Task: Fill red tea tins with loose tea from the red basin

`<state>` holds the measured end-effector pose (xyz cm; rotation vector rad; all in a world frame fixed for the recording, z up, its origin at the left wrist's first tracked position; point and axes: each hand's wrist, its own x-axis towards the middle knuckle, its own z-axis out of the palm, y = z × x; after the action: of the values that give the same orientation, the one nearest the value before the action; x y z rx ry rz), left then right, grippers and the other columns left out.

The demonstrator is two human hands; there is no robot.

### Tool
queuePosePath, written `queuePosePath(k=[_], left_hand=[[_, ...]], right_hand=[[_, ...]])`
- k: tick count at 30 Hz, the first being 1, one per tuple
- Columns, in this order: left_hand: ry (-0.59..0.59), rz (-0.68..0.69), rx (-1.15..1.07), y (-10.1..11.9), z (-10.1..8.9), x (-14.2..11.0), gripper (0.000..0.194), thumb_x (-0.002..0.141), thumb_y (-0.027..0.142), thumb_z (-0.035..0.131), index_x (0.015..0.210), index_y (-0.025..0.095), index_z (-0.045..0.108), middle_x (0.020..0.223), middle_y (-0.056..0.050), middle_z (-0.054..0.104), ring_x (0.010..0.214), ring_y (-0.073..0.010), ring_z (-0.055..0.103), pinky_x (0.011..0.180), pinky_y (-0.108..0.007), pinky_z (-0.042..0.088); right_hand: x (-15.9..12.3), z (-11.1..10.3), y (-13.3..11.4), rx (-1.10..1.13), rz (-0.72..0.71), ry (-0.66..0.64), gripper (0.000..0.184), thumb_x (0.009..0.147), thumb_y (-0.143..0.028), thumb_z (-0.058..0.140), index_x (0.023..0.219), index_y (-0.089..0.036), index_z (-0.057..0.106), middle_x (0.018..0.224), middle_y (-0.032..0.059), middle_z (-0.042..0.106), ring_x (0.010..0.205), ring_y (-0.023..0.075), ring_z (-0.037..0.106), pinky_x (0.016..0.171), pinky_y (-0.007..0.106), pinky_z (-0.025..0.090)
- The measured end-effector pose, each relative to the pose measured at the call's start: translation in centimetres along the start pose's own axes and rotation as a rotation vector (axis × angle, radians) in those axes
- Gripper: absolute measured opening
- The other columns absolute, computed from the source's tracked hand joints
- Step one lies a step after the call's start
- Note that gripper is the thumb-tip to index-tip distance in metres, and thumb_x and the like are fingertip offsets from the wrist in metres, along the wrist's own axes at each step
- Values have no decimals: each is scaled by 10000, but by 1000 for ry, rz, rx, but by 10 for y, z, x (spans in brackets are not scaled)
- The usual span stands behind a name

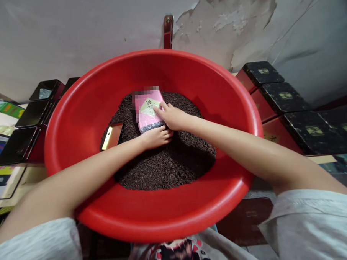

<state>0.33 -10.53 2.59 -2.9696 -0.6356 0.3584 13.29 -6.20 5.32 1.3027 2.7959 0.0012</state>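
Observation:
A pink tin point(151, 108) with a pale label and a dark end lies tilted over dark loose tea leaves point(163, 168) in a big red basin point(154, 213). My left hand point(158, 137) is closed against the tin's dark near end, its fingers curled at the lower right corner. With its fingers on the label and right edge, my right hand point(173, 116) grips the same tin. Left of them, a shiny gold-and-black rectangular metal piece point(113, 136) is partly sunk in the leaves; my left forearm passes just in front of it. The tin's underside is hidden.
Several black-topped red tins point(287, 96) stand right of the basin. More dark, glossy tins point(31, 113) are at the left, beside a green packet point(10, 109). Behind the basin rises a wall point(85, 30) with peeling paint.

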Motion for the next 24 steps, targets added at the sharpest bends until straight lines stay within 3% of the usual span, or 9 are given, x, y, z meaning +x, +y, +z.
queuePosePath(k=[2, 3, 5, 7, 9, 13, 20, 24], left_hand=[[56, -246, 89, 32, -3, -10, 414, 760, 22, 472, 1101, 192, 634, 1267, -94, 554, 1252, -272, 431, 1084, -460, 288], [69, -293, 98, 50, -2, -17, 385, 778, 71, 480, 1118, 177, 625, 1258, -116, 555, 1245, -305, 429, 1075, -514, 274], [88, -66, -28, 78, 8, -29, 392, 838, 293, 472, 1191, 153, 570, 1225, -145, 572, 1175, -303, 494, 1019, -507, 346], [115, 266, -164, 88, 24, -37, 437, 864, 341, 434, 1267, 184, 494, 1283, -111, 539, 1199, -231, 482, 1044, -438, 332], [87, 414, -193, 78, 41, -37, 420, 867, 346, 445, 1268, 229, 488, 1322, -72, 512, 1230, -202, 453, 1074, -427, 281], [-17, 428, -143, 41, 52, -25, 478, 758, 382, 605, 1216, 267, 533, 1310, -72, 524, 1189, -233, 488, 1025, -392, 320], [-37, 380, 63, 15, 27, -9, 398, 763, 366, 599, 1128, 211, 576, 1281, -113, 539, 1126, -255, 522, 866, -356, 418], [-64, 166, 171, -13, 13, 1, 327, 740, 236, 629, 1064, 202, 607, 1229, -87, 582, 1121, -223, 530, 911, -326, 401]], right_hand=[[0, -2, 3, 29, -9, 3, 642, 727, -72, 440, 1353, -96, 301, 1288, 198, 382, 1001, 280, 498, 804, 368, 416], [0, -2, 3, 34, -11, 7, 655, 708, -67, 462, 1344, -97, 310, 1279, 197, 388, 993, 281, 505, 802, 372, 417], [-2, -1, 1, 12, -2, 15, 645, 711, -58, 449, 1341, -93, 313, 1270, 203, 397, 1001, 292, 506, 802, 387, 413], [-3, 0, -4, -25, 19, 25, 600, 756, -52, 380, 1351, -82, 304, 1274, 214, 402, 1029, 308, 493, 812, 404, 404], [-4, 1, -8, -55, 33, 28, 569, 797, -52, 307, 1365, -62, 285, 1292, 228, 392, 1059, 325, 477, 827, 418, 398], [-4, 3, -11, -63, 24, 6, 583, 799, -37, 282, 1381, -40, 253, 1319, 241, 365, 1083, 334, 458, 827, 409, 411], [-2, -2, -10, -38, 30, -1, 578, 780, -32, 324, 1357, -33, 281, 1304, 246, 358, 1046, 323, 470, 770, 381, 429], [1, -3, -9, -4, 51, 13, 553, 770, -34, 340, 1323, -42, 332, 1269, 240, 384, 1003, 302, 488, 739, 362, 419]])
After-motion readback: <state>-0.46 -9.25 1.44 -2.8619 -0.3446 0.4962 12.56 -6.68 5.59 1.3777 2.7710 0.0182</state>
